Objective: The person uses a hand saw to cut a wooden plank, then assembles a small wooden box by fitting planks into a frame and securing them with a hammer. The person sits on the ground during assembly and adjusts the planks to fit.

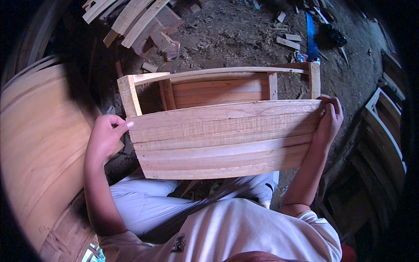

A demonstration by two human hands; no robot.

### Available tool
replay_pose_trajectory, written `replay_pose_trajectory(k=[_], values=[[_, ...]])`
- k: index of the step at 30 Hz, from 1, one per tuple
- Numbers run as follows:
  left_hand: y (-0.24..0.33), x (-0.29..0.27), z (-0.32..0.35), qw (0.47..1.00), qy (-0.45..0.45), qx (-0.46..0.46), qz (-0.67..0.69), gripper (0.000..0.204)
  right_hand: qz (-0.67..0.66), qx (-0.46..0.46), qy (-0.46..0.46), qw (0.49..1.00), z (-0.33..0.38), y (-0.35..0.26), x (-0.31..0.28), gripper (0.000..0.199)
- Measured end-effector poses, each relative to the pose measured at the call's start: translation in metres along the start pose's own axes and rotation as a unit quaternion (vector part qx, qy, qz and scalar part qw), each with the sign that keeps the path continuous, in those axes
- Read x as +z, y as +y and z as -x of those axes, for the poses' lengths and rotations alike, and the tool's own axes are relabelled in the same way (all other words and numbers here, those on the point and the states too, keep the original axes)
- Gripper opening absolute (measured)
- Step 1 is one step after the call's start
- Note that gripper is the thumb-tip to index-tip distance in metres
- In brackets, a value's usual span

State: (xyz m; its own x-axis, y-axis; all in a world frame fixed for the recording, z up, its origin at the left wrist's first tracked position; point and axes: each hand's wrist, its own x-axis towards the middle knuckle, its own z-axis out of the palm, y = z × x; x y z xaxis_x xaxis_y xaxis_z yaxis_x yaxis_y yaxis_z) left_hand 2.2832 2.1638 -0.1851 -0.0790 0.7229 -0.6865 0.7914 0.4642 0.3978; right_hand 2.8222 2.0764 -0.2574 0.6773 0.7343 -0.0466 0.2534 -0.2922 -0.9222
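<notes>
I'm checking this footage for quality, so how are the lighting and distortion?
Head view: shadow darkens the right end of the wooden crate beside the right hand; its planks look bowed, probably fisheye distortion; the picture's corners go black.

Long blue blade (311, 37) is lying on dirt flr (218, 37), blk bunched thing (335, 36) sitting just beside, wood scraps (288, 43) scattering nr. Cut boards (136, 19) are piling upper L, lg. pale panel (43, 144) standing far L.

Wooden frame (224, 139): lower far side apparently hidden.
</notes>
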Motion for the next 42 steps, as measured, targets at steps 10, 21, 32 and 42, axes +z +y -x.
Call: replay_pose_trajectory(k=[10,21,32,42], values=[[0.001,-0.003,0.000,0.999,0.007,0.003,-0.044,0.029,0.028,-0.018,-0.025,0.999,-0.002,0.002,-0.005,0.024],[-0.011,0.001,-0.006,1.000,0.007,0.017,-0.025,0.031,0.031,-0.019,-0.024,0.999,-0.005,0.006,-0.008,0.024],[-0.006,-0.001,-0.005,0.999,-0.002,0.011,-0.035,0.031,0.038,-0.031,-0.032,0.998,-0.005,0.005,-0.008,0.025],[-0.006,0.000,-0.003,0.999,0.005,0.006,-0.037,0.033,0.038,-0.037,-0.027,0.998,-0.006,0.006,-0.006,0.023]])
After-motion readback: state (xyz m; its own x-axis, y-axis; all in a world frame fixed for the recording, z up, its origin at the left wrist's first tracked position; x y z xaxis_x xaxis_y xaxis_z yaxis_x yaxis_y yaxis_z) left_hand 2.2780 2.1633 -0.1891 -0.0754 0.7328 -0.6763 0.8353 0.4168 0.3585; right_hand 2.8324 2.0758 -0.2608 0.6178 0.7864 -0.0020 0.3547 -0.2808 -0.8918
